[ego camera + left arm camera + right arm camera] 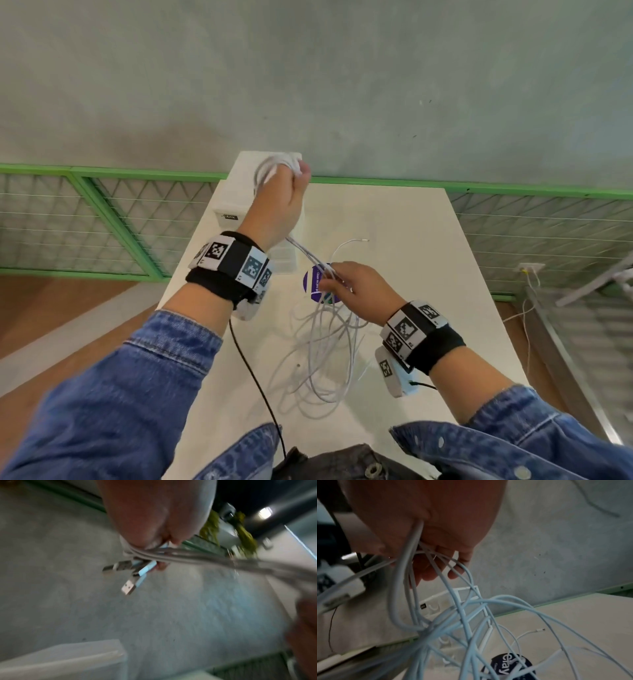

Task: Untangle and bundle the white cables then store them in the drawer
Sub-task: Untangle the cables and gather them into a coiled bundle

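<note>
L hand: raised above far end of table, fist curled round one end of the white cables; loops over knuckles.
USB plugs: several, poking out below L fist in L wrist view; metal ends bare, view blurred.
R hand: lower, nearer body, fingers bent round the strands running down from L hand; strands pass between fingers in R wrist view.
Cables betw. hands: stretched in a straight bunch, L fist to R hand.
Cables below R hand: loose tangled loops hanging onto table; one thin end w/ small plug lying apart, beyond R hand.
Drawer unit: white plastic, far-left of table, partly behind L hand; open or closed — prob. can't tell from here.
Round sticker: dark purple, on table just under R hand's fingers.
Sleeves: blue denim, both arms.
Wrists: black bands w/ marker tags.
</note>
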`<action>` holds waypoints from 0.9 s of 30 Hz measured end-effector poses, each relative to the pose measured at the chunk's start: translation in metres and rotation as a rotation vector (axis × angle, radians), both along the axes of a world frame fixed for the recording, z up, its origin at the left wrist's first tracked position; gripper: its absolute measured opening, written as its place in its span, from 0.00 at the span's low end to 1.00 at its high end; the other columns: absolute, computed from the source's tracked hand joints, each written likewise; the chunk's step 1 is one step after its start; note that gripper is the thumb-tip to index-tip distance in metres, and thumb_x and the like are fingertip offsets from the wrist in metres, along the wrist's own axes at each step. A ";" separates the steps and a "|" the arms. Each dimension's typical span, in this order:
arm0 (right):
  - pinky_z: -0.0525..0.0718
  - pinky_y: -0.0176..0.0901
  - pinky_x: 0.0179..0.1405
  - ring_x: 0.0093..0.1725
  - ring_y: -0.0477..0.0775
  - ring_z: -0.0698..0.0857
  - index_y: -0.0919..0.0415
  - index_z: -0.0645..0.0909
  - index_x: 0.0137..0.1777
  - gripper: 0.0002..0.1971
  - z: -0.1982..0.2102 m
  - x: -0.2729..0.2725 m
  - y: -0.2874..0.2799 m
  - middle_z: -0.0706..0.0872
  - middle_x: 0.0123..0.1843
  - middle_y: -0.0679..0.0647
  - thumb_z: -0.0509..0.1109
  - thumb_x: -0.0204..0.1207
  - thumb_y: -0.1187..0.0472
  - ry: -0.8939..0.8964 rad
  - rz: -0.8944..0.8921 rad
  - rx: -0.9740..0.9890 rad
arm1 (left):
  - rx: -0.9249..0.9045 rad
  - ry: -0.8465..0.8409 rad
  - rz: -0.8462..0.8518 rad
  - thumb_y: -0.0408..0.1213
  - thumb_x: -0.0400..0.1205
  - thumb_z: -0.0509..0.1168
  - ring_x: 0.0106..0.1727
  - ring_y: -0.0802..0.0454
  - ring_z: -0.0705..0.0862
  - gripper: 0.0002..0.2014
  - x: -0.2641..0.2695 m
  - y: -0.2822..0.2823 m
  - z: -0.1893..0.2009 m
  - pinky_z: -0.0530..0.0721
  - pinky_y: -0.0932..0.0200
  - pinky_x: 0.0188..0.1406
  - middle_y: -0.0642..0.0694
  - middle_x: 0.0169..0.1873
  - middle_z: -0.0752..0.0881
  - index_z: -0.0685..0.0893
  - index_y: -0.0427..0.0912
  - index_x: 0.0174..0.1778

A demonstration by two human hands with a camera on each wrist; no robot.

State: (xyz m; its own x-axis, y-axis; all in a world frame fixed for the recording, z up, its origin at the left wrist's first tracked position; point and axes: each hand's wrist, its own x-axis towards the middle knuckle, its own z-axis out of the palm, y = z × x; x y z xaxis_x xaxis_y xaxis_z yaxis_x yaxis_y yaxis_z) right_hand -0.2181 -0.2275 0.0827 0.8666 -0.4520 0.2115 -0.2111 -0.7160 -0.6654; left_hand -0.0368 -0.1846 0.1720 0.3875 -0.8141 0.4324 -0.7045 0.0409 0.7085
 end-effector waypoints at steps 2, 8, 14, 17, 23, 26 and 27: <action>0.71 0.26 0.36 0.34 0.35 0.76 0.55 0.79 0.38 0.10 0.005 0.000 -0.003 0.76 0.30 0.40 0.62 0.81 0.56 -0.094 -0.072 -0.012 | 0.370 -0.136 -0.008 0.43 0.88 0.50 0.34 0.50 0.75 0.16 0.005 0.004 -0.010 0.77 0.52 0.42 0.42 0.35 0.78 0.74 0.38 0.41; 0.74 0.38 0.38 0.38 0.51 0.79 0.63 0.83 0.44 0.11 0.007 -0.005 -0.031 0.83 0.39 0.54 0.64 0.78 0.56 -0.218 -0.217 -0.036 | 0.820 0.244 -0.346 0.67 0.78 0.51 0.15 0.55 0.68 0.33 -0.018 0.023 -0.013 0.68 0.67 0.18 0.51 0.16 0.74 0.83 0.37 0.39; 0.78 0.46 0.46 0.46 0.53 0.82 0.58 0.83 0.50 0.23 -0.016 -0.021 -0.041 0.86 0.46 0.54 0.55 0.77 0.40 -0.101 -0.266 0.051 | 0.438 0.241 -0.221 0.52 0.82 0.61 0.14 0.61 0.66 0.20 -0.021 0.016 -0.010 0.68 0.62 0.24 0.53 0.16 0.71 0.77 0.44 0.28; 0.76 0.42 0.50 0.52 0.51 0.83 0.56 0.84 0.53 0.17 -0.033 -0.036 -0.047 0.87 0.53 0.53 0.55 0.84 0.49 -0.041 -0.378 0.076 | 0.242 0.305 -0.014 0.51 0.83 0.61 0.16 0.59 0.68 0.21 -0.006 0.016 -0.004 0.69 0.61 0.26 0.49 0.20 0.71 0.74 0.44 0.27; 0.73 0.45 0.42 0.46 0.58 0.81 0.55 0.81 0.41 0.15 -0.053 -0.049 -0.062 0.84 0.43 0.55 0.55 0.84 0.58 0.139 -0.493 0.130 | 0.088 0.289 0.142 0.46 0.83 0.63 0.22 0.52 0.71 0.23 0.000 0.013 -0.003 0.71 0.58 0.32 0.46 0.19 0.72 0.73 0.44 0.22; 0.80 0.52 0.49 0.48 0.63 0.83 0.56 0.85 0.41 0.18 -0.056 -0.048 -0.070 0.85 0.46 0.60 0.55 0.84 0.56 0.265 -0.533 0.094 | 0.081 0.296 0.168 0.45 0.83 0.63 0.23 0.52 0.71 0.22 -0.006 0.013 -0.006 0.70 0.57 0.32 0.46 0.18 0.72 0.73 0.44 0.22; 0.81 0.53 0.50 0.48 0.63 0.83 0.56 0.86 0.42 0.19 -0.057 -0.050 -0.072 0.85 0.47 0.61 0.54 0.84 0.54 0.302 -0.551 0.081 | 0.066 0.323 0.182 0.45 0.83 0.64 0.23 0.52 0.70 0.22 -0.005 0.013 -0.006 0.70 0.58 0.32 0.46 0.18 0.71 0.73 0.44 0.22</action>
